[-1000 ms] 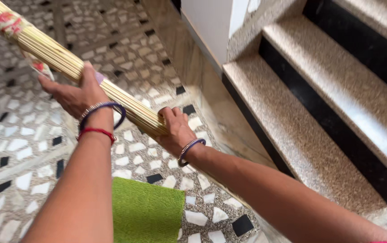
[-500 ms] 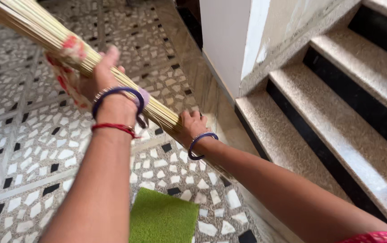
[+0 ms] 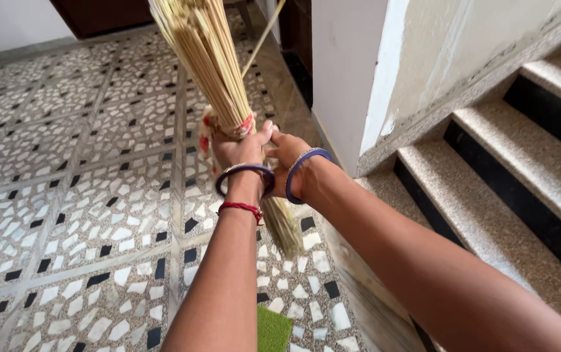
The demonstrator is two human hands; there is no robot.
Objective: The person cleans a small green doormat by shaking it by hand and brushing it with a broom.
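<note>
A stick broom (image 3: pixel 212 62) made of pale thin sticks stands nearly upright in the middle of the view, its bristle end up and its butt end (image 3: pixel 287 228) pointing down at the floor. A red and white cloth tie (image 3: pixel 228 127) binds it. My left hand (image 3: pixel 238 150) grips the bundle just below the tie. My right hand (image 3: pixel 288 151) grips it right beside the left, the two hands touching. Both wrists carry purple bangles, and the left also has a red thread.
Mosaic tile floor (image 3: pixel 78 195) spreads to the left. Speckled stone stairs (image 3: pixel 489 195) with black risers climb at the right, beside a white wall corner (image 3: pixel 345 72). A green mat (image 3: pixel 274 329) lies at the bottom. A dark door (image 3: pixel 98 13) is at the far end.
The broom swung from lying slanted toward the upper left to standing nearly upright. My right hand slid from the butt end up next to my left hand. The view lifted toward the door.
</note>
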